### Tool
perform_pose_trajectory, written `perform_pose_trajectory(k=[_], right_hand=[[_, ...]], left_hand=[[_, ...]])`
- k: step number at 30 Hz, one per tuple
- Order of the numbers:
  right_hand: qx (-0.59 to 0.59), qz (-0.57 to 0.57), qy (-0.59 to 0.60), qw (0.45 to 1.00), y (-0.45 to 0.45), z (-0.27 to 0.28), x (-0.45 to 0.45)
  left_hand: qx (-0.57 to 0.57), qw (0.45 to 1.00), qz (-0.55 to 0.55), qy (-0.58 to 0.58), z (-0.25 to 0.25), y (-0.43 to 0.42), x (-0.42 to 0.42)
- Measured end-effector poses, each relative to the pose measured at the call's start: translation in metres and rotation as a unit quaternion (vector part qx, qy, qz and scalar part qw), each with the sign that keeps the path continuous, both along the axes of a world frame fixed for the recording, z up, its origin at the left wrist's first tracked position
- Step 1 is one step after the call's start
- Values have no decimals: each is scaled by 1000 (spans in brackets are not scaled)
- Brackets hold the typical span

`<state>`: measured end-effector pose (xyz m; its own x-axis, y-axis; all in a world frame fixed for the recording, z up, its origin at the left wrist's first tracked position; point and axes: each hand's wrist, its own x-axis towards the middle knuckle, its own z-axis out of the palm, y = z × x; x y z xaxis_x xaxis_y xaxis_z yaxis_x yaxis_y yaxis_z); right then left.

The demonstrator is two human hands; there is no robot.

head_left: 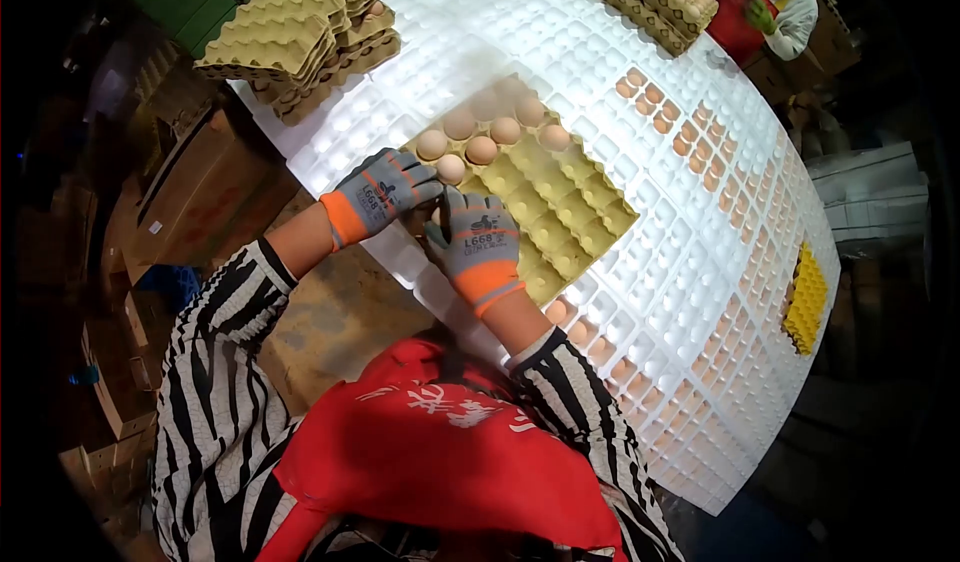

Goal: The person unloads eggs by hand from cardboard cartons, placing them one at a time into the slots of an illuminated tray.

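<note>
Tray [572, 200] (lengthwise) points lower right.

An egg tray [575, 197] lies on the counter [460, 22], eggs [481, 150] in its far left part. Behind it stand a left stack [300, 22] and a right stack [655, 7] of trays; loose eggs [686, 148] sit rightward.

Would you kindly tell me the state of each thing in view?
Left hand: gloved, grip unclear
Right hand: gloved, grip unclear
Middle egg tray: partly filled with eggs
White cupped surface: brightly lit, partly filled
Upper-left trays: stacked
Upper-right trays: stacked, eggs on top
Yellow tray: at surface's right edge
Red apron: worn
Co-worker's hand: gloved in green
</note>
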<state>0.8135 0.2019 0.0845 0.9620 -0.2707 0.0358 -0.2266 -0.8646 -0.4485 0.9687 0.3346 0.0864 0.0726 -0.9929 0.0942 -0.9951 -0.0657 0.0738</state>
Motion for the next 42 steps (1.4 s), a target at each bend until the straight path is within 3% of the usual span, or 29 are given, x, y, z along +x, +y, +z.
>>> perform_pose_trajectory(k=[2,3,4,6,7,10,11,12,13,14,16,17,19,21,22,23,24,26,27,30,31,32,34,35,36,38,39,40,42], right_hand=[[34,-6,-76,997,-6,-2,-1],[178,-36,-102,978,-16,-12,-4],[443,-84,-83,889,-28,-5,-9],[752,-172,-115,625,-57,13,-15],[726,-158,-164,649,-63,14,-11],[618,-178,-99,759,-98,12,9],[387,-98,-130,908,-97,13,22],[124,-8,-152,980,-93,16,36],[-12,74,-203,976,-98,4,50],[-48,89,-152,983,-99,1,59],[-121,117,-49,985,-101,-3,71],[-147,99,-21,984,-102,4,70],[60,-11,-93,994,-109,6,51],[297,-128,-161,933,-125,13,30],[421,-193,-212,861,-134,18,22],[504,-192,-235,809,-147,20,16],[581,-191,-257,748,-157,21,10],[449,-229,-134,853,-169,29,13],[218,-185,-98,953,-179,14,19],[-121,-164,53,978,-146,39,40],[-92,-183,167,964,-142,51,49],[-39,-191,122,973,-147,48,44],[64,-200,30,977,-159,38,31],[201,-185,-102,956,-160,33,17],[448,-229,-101,858,-162,39,5],[634,-236,-151,721,-183,9,-40],[687,-244,-167,663,-178,7,-60],[766,-206,-172,584,-171,22,-74],[718,-179,-192,645,-170,20,-116]], left_hand=[[-22,997,-11,72,2,4,13],[-32,994,-17,108,6,6,17],[-77,957,39,278,9,9,16],[-157,784,144,583,15,16,9],[-144,676,173,702,22,17,21],[-93,678,190,703,27,11,35],[-120,813,124,555,23,3,32],[-143,912,54,381,18,-10,27],[-103,966,43,234,17,-22,19],[-15,997,10,76,16,-33,19],[93,995,-2,-26,13,-52,12],[58,997,12,43,13,-54,16],[-11,982,37,184,18,-50,23],[-85,941,69,319,27,-43,35],[-34,855,106,507,30,-41,48],[-4,730,169,662,33,-40,61],[-25,658,165,734,30,-45,71],[-6,525,127,841,39,-53,83],[-22,518,126,846,33,-60,84],[-65,726,129,672,23,-92,74],[-104,902,55,416,17,-104,72],[-75,951,75,289,17,-111,61],[-23,988,93,123,7,-128,44],[-13,996,88,15,-7,-136,39],[-1,994,108,12,-3,-140,39],[21,990,136,9,8,-153,30],[2,993,109,-43,1,-150,30],[58,992,112,-30,2,-154,37],[-82,989,78,96,16,-136,35]])
